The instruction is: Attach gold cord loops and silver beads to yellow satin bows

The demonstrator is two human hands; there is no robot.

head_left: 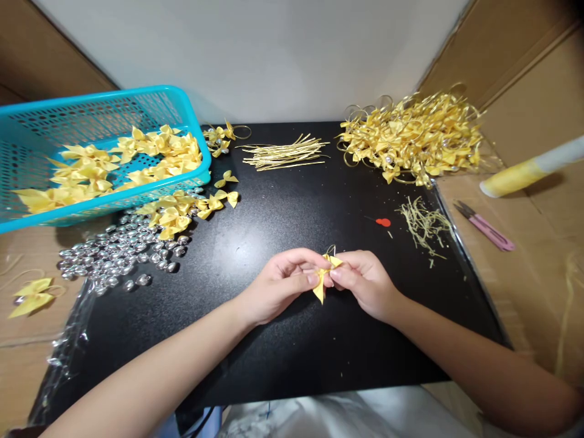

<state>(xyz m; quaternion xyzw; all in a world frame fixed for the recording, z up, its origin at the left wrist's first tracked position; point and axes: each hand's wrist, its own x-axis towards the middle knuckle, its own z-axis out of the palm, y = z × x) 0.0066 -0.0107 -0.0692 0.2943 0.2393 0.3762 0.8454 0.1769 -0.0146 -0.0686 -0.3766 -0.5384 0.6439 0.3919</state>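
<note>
Over the front middle of the black table, my left hand (pixel 287 281) and my right hand (pixel 366 281) meet around one yellow ribbon bow (pixel 321 286). The left thumb and fingers pinch the bow from its left side. On the other side, my right thumb and fingers grip it near its centre. A thin loop of gold cord (pixel 330 249) sticks up above the bow between the hands. My fingers hide the knot and most of the bow's middle, so I cannot see how the cord is fastened.
A turquoise basket (pixel 191 121) of yellow bows stands left, above silver heart-shaped beads (pixel 123 249). Cut gold cords (pixel 285 152) lie at the back. Finished-looking bows with loops (pixel 410 137) are heaped back right, near cord scraps (pixel 424 225), a red piece (pixel 382 222) and pink-handled snips (pixel 486 228).
</note>
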